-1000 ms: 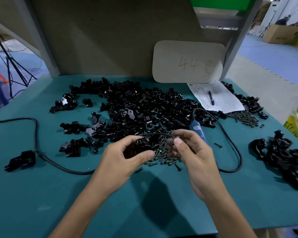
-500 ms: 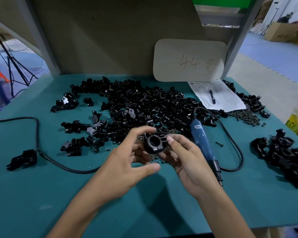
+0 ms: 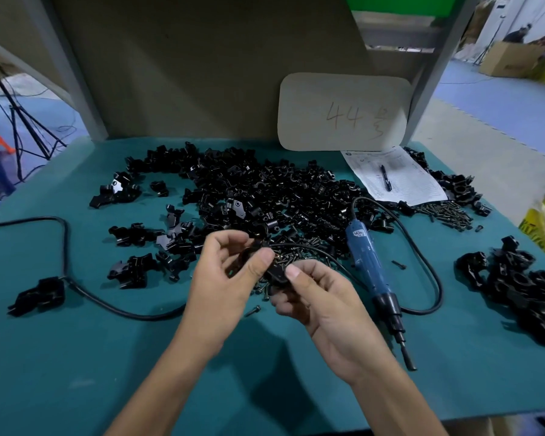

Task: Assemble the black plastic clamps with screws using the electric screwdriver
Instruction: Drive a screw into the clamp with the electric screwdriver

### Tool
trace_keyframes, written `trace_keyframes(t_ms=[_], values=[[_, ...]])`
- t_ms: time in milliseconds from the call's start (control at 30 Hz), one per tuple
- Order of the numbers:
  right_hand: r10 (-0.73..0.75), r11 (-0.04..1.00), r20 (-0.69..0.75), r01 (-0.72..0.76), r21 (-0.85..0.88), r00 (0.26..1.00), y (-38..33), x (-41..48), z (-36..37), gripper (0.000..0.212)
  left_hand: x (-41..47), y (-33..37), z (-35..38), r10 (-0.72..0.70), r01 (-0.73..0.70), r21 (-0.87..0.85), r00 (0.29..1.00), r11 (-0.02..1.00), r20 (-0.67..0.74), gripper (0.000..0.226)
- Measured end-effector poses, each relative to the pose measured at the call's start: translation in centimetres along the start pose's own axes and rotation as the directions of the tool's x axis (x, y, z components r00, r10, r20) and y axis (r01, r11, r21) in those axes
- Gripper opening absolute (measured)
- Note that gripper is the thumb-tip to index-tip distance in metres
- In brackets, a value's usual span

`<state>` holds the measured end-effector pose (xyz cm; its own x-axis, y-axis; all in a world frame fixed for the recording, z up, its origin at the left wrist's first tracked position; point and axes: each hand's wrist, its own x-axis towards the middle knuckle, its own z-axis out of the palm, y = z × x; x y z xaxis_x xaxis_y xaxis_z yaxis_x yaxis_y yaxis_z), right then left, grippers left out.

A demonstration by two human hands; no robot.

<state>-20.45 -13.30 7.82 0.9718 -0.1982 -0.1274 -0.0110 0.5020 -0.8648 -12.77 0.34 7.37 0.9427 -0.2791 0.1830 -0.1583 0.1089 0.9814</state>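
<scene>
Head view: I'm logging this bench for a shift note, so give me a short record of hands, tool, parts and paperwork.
left hand: grips a black clamp with thumb and fingers
right hand: pinches the same clamp from the other side
electric screwdriver: unheld, lying on the teal table right of the hands
loose clamp parts: heaped behind the hands
screws: scattered beneath the hands
paper: far right, pen on it

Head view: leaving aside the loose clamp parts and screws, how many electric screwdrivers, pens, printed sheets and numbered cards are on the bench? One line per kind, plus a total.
Electric screwdriver: 1
Pen: 1
Printed sheet: 1
Card marked 44: 1
Total: 4
</scene>
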Motion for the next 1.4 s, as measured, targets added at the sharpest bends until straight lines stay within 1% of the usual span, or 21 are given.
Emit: trace_keyframes(t_ms=[33,67,100,133,200,233,267,300,367,400,467,533,633,700,800,867,1000,1067,1200,1300,1400], values=[[-0.059,0.998,-0.022,0.058,-0.033,0.998,0.4,0.0,0.1,0.015,0.1,-0.2,0.2,-0.049,0.048,-0.074,0.999,0.996,-0.016,0.033],[-0.127,0.988,-0.048,0.123,-0.092,0.991,0.8,0.0,0.1,0.012,0.1,-0.3,0.2,-0.085,0.083,-0.11,0.996,0.99,-0.015,0.032],[-0.21,0.962,-0.072,0.194,-0.19,0.975,1.2,0.0,0.1,0.008,0.1,-0.2,0.3,-0.118,0.118,-0.135,0.993,0.984,0.003,0.033],[-0.302,0.911,-0.076,0.264,-0.316,0.95,1.5,0.0,0.0,0.006,0.1,-0.1,0.3,-0.157,0.161,-0.173,0.987,0.972,0.034,0.035],[-0.427,0.743,-0.001,0.35,-0.57,0.904,2.1,0.0,-0.4,0.009,0.1,0.2,0.2,-0.242,0.271,-0.292,0.961,0.917,0.13,0.04],[-0.442,0.662,0.052,0.366,-0.654,0.895,2.3,-0.1,-0.6,0.009,0.1,0.3,0.2,-0.269,0.313,-0.337,0.948,0.888,0.172,0.042],[-0.439,0.608,0.094,0.372,-0.701,0.894,2.5,-0.1,-0.6,0.009,0.1,0.3,0.3,-0.287,0.339,-0.36,0.939,0.869,0.192,0.045],[-0.429,0.584,0.12,0.376,-0.72,0.895,2.6,-0.1,-0.6,0.008,0.1,0.2,0.3,-0.3,0.352,-0.365,0.935,0.862,0.191,0.049],[-0.41,0.596,0.137,0.379,-0.708,0.902,2.7,-0.2,-0.4,0.007,0.1,0.1,0.4,-0.314,0.349,-0.361,0.937,0.865,0.153,0.051],[-0.405,0.629,0.127,0.376,-0.681,0.906,2.5,-0.2,-0.4,0.007,0.2,0.0,0.4,-0.312,0.338,-0.364,0.941,0.868,0.13,0.047],[-0.409,0.712,0.08,0.373,-0.595,0.909,1.7,-0.1,-0.6,0.013,0.3,0.0,0.2,-0.311,0.325,-0.369,0.945,0.871,0.101,0.033],[-0.415,0.784,0.036,0.377,-0.493,0.909,0.6,0.2,-0.9,0.012,0.3,0.0,-0.3,-0.316,0.331,-0.368,0.943,0.869,0.104,0.019],[-0.389,0.858,0.003,0.364,-0.363,0.921,-0.8,0.7,-1.1,0.013,0.1,0.2,-0.6,-0.293,0.32,-0.346,0.947,0.882,0.129,0.01],[-0.389,0.861,0.019,0.371,-0.348,0.921,-1.4,1.0,-1.2,0.015,0.0,0.4,-0.5,-0.238,0.263,-0.264,0.963,0.928,0.124,0.007],[-0.375,0.857,0.065,0.372,-0.357,0.925,-2.3,1.3,-1.3,0.016,-0.1,0.7,-0.5,-0.07,0.078,-0.065,0.991,0.995,0.115,0.007],[-0.37,0.844,0.103,0.38,-0.378,0.923,-2.7,1.5,-1.2,0.014,-0.3,0.8,-0.4,0.044,-0.044,-0.008,0.993,0.999,0.107,0.007],[-0.381,0.827,0.146,0.407,-0.388,0.913,-2.7,1.5,-0.7,0.014,-0.7,1.1,-0.3,0.193,-0.198,0.069,0.978,0.978,0.076,0.011],[-0.373,0.834,0.156,0.404,-0.375,0.915,-2.6,1.4,-0.6,0.014,-0.8,1.1,-0.4,0.229,-0.234,0.082,0.971,0.969,0.065,0.01],[-0.341,0.874,0.158,0.375,-0.31,0.927,-2.8,1.2,-0.7,0.012,-0.7,1.0,-0.6,0.251,-0.256,0.107,0.966,0.961,0.054,0.013],[-0.337,0.873,0.146,0.366,-0.323,0.93,-2.9,1.2,-0.8,0.014,-0.8,1.2,-0.6,0.278,-0.283,0.131,0.959,0.95,0.056,0.014],[-0.323,0.872,0.177,0.365,-0.326,0.93,-2.7,1.2,-0.8,0.015,-0.9,1.2,-0.7,0.273,-0.282,0.187,0.959,0.941,0.073,0.023]])
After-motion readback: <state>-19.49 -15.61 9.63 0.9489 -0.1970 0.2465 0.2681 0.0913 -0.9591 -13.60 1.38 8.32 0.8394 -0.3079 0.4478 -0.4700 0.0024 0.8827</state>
